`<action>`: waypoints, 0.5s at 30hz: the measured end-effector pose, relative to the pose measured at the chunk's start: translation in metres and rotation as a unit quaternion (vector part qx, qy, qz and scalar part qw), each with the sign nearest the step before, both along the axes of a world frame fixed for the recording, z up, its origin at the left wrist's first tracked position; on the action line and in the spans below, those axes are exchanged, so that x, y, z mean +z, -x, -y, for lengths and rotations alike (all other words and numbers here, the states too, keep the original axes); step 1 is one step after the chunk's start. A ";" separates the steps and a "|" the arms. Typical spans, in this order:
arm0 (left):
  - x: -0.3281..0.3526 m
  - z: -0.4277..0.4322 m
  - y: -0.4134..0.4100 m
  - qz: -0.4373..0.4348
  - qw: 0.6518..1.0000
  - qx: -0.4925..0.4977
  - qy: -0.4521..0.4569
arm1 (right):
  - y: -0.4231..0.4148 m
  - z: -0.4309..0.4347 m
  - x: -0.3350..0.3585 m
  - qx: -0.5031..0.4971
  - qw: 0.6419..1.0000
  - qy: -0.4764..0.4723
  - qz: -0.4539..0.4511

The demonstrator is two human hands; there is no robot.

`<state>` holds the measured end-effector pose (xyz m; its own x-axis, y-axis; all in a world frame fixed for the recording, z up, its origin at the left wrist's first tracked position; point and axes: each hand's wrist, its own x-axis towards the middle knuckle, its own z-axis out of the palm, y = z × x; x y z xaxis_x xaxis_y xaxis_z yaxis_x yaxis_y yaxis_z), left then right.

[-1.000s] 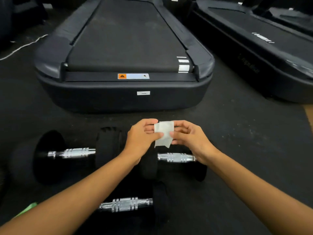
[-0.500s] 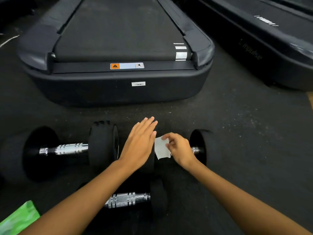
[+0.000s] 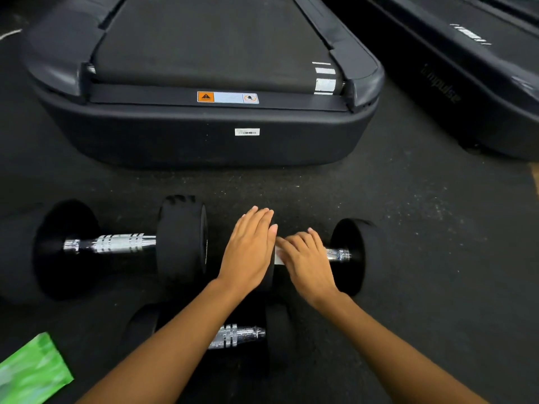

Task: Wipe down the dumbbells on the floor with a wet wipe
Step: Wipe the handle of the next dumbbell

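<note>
Dumbbells with black rubber heads and ribbed chrome handles (image 3: 116, 243) lie three together on the dark speckled floor (image 3: 423, 228), before a black treadmill (image 3: 204, 141). A second ago both hands held the small white wet wipe (image 3: 278, 257) up in the air above them. Since then the left hand (image 3: 250, 252) has let go and now lies flat, fingers straight, on the inner head of the rightmost dumbbell (image 3: 354, 255). The right hand (image 3: 306, 263) has brought the wipe down onto that dumbbell's handle, fingers curved over it and pressing it there. Wiping looks about to begin on this one, with the left hand likely steadying it. The other two appear untouched. A green packet (image 3: 32, 371) lies at the near left.
</note>
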<state>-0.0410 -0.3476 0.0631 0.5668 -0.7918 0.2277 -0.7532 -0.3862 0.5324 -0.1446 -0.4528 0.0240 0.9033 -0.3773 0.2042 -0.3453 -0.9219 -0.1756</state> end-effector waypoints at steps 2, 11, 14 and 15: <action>-0.001 0.001 -0.001 0.003 1.000 -0.001 0.003 | -0.003 0.013 0.006 0.042 0.997 -0.046 -0.040; -0.004 0.002 -0.001 0.000 1.000 0.003 0.000 | 0.005 0.045 0.023 0.066 0.977 -0.156 -0.129; -0.003 0.001 0.000 -0.007 1.000 0.007 0.002 | 0.003 0.025 0.014 0.085 0.985 -0.133 -0.066; -0.003 0.001 0.000 -0.009 1.000 0.007 0.004 | 0.004 0.019 0.011 0.091 0.986 -0.130 -0.047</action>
<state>-0.0413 -0.3485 0.0605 0.5826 -0.7813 0.2239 -0.7376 -0.3925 0.5495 -0.1484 -0.4716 0.0354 0.9711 -0.2364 0.0337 -0.2052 -0.8982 -0.3886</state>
